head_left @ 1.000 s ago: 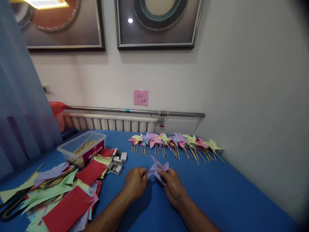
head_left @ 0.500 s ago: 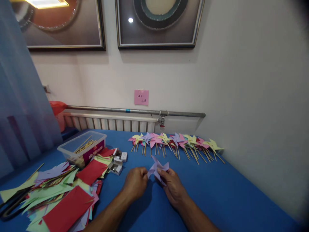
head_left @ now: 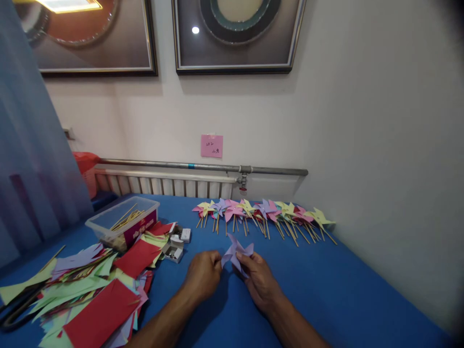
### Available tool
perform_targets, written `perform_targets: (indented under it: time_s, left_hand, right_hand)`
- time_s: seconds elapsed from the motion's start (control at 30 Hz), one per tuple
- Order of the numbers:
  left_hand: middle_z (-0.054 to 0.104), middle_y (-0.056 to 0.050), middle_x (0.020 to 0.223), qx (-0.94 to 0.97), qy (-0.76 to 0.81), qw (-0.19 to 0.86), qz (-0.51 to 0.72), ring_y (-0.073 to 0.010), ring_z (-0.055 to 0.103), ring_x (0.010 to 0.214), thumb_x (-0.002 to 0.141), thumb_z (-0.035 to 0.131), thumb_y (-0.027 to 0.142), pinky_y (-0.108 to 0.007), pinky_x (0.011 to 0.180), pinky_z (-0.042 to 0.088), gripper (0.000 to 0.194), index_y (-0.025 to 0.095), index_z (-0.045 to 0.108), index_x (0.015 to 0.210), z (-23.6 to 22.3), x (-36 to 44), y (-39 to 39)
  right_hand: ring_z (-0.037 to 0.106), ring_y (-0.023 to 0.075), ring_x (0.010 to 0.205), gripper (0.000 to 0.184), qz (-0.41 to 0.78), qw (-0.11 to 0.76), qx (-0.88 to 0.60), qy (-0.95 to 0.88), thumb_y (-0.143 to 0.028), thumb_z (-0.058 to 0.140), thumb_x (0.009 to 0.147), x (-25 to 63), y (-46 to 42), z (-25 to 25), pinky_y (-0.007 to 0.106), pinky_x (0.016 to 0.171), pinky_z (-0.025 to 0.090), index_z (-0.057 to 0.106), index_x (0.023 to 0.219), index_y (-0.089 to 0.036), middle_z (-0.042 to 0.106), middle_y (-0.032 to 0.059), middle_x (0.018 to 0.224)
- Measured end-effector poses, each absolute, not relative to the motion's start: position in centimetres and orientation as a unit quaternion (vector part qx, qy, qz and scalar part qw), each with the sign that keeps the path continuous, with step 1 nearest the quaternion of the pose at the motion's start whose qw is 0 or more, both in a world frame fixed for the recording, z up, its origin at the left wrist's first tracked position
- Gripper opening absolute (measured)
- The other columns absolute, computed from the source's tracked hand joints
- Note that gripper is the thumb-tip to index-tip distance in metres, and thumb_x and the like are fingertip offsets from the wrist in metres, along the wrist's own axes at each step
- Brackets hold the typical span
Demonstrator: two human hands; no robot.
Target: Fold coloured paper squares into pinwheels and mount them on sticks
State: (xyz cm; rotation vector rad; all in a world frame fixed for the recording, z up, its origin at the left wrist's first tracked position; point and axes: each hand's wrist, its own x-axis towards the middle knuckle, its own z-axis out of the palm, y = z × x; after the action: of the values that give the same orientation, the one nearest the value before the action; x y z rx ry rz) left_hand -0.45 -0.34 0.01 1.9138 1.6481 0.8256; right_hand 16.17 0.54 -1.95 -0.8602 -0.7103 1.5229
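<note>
A lilac paper pinwheel point(head_left: 232, 255) is held above the blue table, between my two hands. My right hand point(head_left: 261, 280) pinches it, thumb over the centre and fingers behind. Closed with the knuckles up, my left hand point(head_left: 203, 274) has its fingertips at the pinwheel's left blade tip; the exact grip there is hidden. No stick shows on this pinwheel. Beyond my hands lies a row of finished-looking pinwheels point(head_left: 266, 209) on wooden sticks, in pink, yellow, lilac and red. Left of my left hand stands an open small white box point(head_left: 174, 251) with small metal pieces inside.
Stacks of coloured paper point(head_left: 103, 311) cover the table's left side, with black-handled scissors point(head_left: 18, 309) at their edge. A clear plastic tub point(head_left: 123, 222) holding wooden sticks stands behind them. A metal pipe point(head_left: 213, 167) runs along the wall above a radiator point(head_left: 166, 183).
</note>
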Motion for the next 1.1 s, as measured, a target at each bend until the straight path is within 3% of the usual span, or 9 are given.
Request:
perform_targets:
  time_s: [0.27,0.6,0.83,1.1]
  left_hand:
    - [0.049,0.004,0.058,0.699,0.603,0.247,0.295,-0.0115,0.048,0.061,0.088,0.052,0.008,-0.025,0.059,0.025,0.027,0.017,0.058,0.064,0.34,-0.38,-0.52]
    - [0.047,0.004,0.059,0.702,0.604,0.238,0.292,-0.0122,0.047,0.062,0.087,0.053,0.008,-0.026,0.06,0.024,0.027,0.018,0.055,0.062,0.38,-0.25,-0.57]
    - [0.053,0.002,0.062,0.698,0.609,0.236,0.294,-0.0123,0.05,0.064,0.089,0.054,0.009,-0.026,0.061,0.025,0.025,0.017,0.06,0.066,0.07,-0.43,-0.48]
    - [0.049,0.003,0.059,0.7,0.607,0.236,0.292,-0.0119,0.047,0.062,0.087,0.053,0.008,-0.026,0.06,0.023,0.026,0.017,0.06,0.064,0.19,-0.47,-0.41]
  right_hand:
    - [0.063,0.013,0.066,0.046,0.663,0.585,-0.368,-0.287,-0.037,0.105,0.042,16.07,0.56,-1.85,0.027,0.07,0.052,0.078,0.074,-0.018,0.076,-0.0006,0.071]
    - [0.061,0.0129,0.065,0.038,0.663,0.585,-0.359,-0.3,-0.035,0.103,0.052,16.32,0.69,-2.26,0.027,0.067,0.05,0.074,0.071,-0.019,0.071,-0.0023,0.068]
    - [0.063,0.014,0.067,0.038,0.669,0.579,-0.358,-0.3,-0.034,0.102,0.053,16.32,0.72,-2.27,0.028,0.07,0.051,0.077,0.076,-0.018,0.074,-0.0006,0.071]
    - [0.062,0.0135,0.066,0.039,0.671,0.579,-0.352,-0.3,-0.033,0.102,0.054,16.4,0.9,-2.69,0.027,0.068,0.049,0.077,0.077,-0.016,0.074,-0.0003,0.071]
